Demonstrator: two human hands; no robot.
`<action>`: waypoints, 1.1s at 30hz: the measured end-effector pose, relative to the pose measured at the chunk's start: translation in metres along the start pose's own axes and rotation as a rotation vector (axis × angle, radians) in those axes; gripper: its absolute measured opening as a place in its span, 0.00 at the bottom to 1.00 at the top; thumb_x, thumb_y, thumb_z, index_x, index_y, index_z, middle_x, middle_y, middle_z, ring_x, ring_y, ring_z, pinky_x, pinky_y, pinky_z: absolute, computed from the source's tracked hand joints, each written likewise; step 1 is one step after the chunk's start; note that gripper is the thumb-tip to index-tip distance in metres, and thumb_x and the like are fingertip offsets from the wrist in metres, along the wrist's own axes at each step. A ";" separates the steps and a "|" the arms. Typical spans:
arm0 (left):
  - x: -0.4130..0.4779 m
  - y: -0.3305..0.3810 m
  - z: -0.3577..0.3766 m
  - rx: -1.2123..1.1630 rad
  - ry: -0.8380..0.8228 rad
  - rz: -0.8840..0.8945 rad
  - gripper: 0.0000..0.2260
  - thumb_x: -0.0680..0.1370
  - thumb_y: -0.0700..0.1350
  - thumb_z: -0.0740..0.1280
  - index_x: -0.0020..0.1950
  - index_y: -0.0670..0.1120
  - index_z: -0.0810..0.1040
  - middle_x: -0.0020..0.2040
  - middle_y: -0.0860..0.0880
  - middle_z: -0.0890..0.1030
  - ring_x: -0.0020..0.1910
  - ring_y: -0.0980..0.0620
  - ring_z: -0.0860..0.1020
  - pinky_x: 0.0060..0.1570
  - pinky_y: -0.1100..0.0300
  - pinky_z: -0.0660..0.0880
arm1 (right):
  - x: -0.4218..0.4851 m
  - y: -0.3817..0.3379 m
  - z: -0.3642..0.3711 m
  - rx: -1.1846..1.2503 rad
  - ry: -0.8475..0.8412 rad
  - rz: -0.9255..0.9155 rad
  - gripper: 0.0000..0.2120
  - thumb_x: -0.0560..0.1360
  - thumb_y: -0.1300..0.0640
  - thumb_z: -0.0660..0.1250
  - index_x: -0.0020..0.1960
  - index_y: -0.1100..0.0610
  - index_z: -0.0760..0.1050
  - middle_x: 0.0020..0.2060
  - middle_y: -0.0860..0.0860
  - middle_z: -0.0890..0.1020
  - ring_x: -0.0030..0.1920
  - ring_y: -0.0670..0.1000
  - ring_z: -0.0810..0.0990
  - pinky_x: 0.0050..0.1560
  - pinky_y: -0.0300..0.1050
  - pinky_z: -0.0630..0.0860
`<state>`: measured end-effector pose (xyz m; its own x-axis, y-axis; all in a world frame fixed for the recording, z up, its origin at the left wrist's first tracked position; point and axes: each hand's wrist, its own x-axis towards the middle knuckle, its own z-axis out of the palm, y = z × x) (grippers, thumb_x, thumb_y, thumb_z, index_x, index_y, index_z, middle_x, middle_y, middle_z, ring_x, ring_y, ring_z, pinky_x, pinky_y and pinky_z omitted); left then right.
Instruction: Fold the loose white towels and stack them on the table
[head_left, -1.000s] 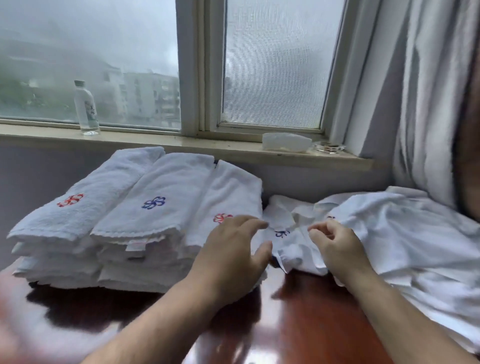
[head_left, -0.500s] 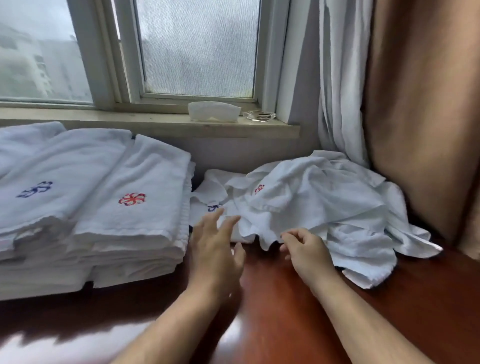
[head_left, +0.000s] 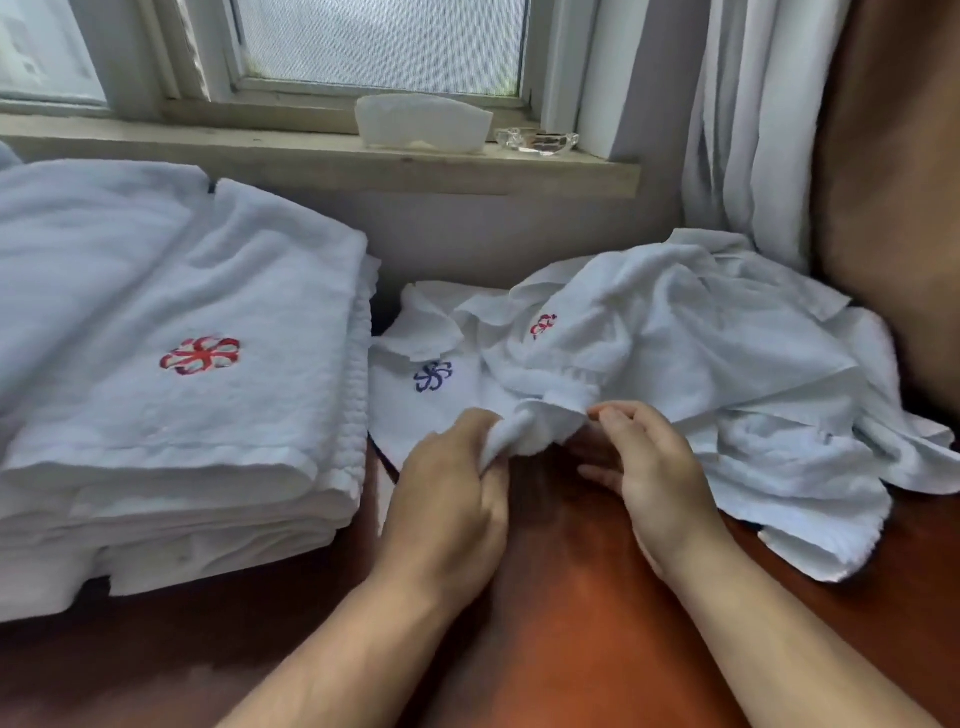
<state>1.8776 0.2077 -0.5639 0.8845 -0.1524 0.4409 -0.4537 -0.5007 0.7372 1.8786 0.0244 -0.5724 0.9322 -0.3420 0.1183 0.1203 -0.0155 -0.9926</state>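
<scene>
On the bench (head_left: 571, 597), a stack of folded towels (head_left: 171, 415) lies left and a heap of loose towels (head_left: 701, 374) lies right, before the curtain (head_left: 743, 130). Behind them, on the windowsill (head_left: 260, 156), a tub (head_left: 423, 122) sits just left of a dish (head_left: 537, 140).

Hotel-like room: embroidered towel stacks (head_left: 182, 415), curtains (head_left: 748, 130)

Your left hand (head_left: 447, 483) and right hand (head_left: 655, 467), bare
Both forearms (head_left: 332, 660) show uncovered down to the bottom edge of the frame.
</scene>
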 end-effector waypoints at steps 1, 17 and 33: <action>0.000 0.001 -0.001 -0.046 0.018 -0.019 0.04 0.80 0.48 0.60 0.48 0.57 0.72 0.38 0.58 0.79 0.39 0.58 0.77 0.38 0.62 0.70 | 0.001 0.000 -0.001 0.031 0.021 0.004 0.14 0.72 0.44 0.63 0.50 0.51 0.80 0.47 0.52 0.87 0.51 0.51 0.86 0.47 0.48 0.78; -0.006 0.023 -0.006 0.193 -0.292 -0.150 0.44 0.65 0.68 0.70 0.75 0.60 0.53 0.64 0.58 0.68 0.65 0.60 0.68 0.53 0.61 0.70 | -0.005 -0.014 -0.003 0.382 -0.189 0.102 0.19 0.83 0.49 0.61 0.70 0.56 0.73 0.59 0.61 0.83 0.61 0.60 0.82 0.60 0.54 0.78; -0.006 0.032 -0.011 -0.222 -0.342 0.220 0.07 0.76 0.46 0.64 0.37 0.50 0.73 0.31 0.53 0.76 0.31 0.52 0.76 0.33 0.52 0.72 | 0.007 -0.014 -0.017 0.365 -0.124 -0.032 0.26 0.84 0.45 0.48 0.67 0.56 0.79 0.64 0.55 0.82 0.67 0.54 0.79 0.63 0.52 0.73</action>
<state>1.8560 0.2021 -0.5370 0.7325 -0.5260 0.4321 -0.6139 -0.2363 0.7532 1.8774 0.0063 -0.5581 0.9574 -0.2304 0.1740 0.2432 0.3187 -0.9161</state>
